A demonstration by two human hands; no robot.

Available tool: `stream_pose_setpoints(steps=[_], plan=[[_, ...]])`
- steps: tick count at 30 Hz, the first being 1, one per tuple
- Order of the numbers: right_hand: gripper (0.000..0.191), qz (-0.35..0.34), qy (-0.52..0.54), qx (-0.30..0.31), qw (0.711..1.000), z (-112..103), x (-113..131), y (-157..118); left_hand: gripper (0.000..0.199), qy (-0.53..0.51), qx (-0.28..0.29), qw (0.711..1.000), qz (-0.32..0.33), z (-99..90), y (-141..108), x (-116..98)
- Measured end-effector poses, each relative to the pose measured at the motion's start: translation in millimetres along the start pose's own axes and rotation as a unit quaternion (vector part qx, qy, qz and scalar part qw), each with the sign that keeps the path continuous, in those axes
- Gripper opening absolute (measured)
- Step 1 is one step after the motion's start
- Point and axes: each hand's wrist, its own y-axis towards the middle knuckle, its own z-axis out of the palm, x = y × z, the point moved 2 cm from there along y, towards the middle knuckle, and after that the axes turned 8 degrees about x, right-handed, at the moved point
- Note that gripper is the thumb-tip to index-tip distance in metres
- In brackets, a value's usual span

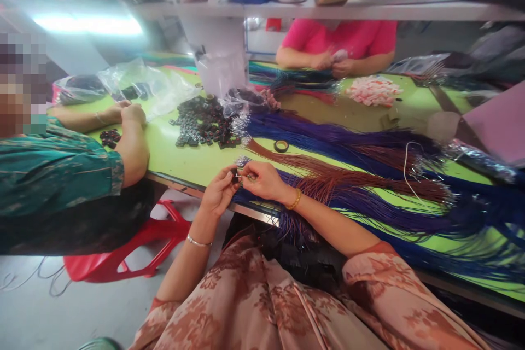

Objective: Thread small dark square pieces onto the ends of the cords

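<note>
Over the near edge of the green table (180, 161), my left hand (219, 191) pinches a small black connector (235, 175) between thumb and fingers. My right hand (262, 179) touches the connector's right side, its fingers closed on a thin wire end that is hard to make out. Brown wires (328, 172) and blue wires (361, 210) with silvery tips run across the table to the right of my hands. Beyond my hands lies a heap of black connectors (205, 120). A small black tape roll (281, 146) rests beside the brown wires.
A person in a teal sleeve (61, 164) works at the left, by a red stool (135, 246). Across the table sits a person in a pink shirt (340, 38), near white-pink pieces (374, 91). A loaded shelf (369, 11) spans above.
</note>
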Motion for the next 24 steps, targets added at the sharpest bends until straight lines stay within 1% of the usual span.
stream_pose_setpoints(steps=[4,7,14,19,22,24], plan=[[0.007,-0.043,-0.064,0.023,0.997,0,0,-1,0.021,0.007,-0.024,1.0,-0.004,-3.4,1,4],[0.007,-0.057,-0.085,0.031,0.994,3,-2,-2,0.022,0.015,-0.034,0.999,-0.002,-4.7,3,9],[0.008,-0.038,-0.017,0.013,0.999,8,-8,-3,0.029,0.029,-0.072,0.997,0.028,-4.9,3,15],[0.008,-0.031,-0.037,-0.012,0.999,13,-7,-8,0.036,0.043,-0.089,0.994,0.037,-0.7,2,20],[0.012,-0.029,0.007,0.022,0.999,6,-11,-7,0.037,0.062,-0.091,0.994,0.021,-2.4,-4,18],[0.018,-0.005,0.042,0.045,0.998,-4,-19,-2,0.036,0.086,-0.078,0.993,-0.001,-6.6,-10,14]])
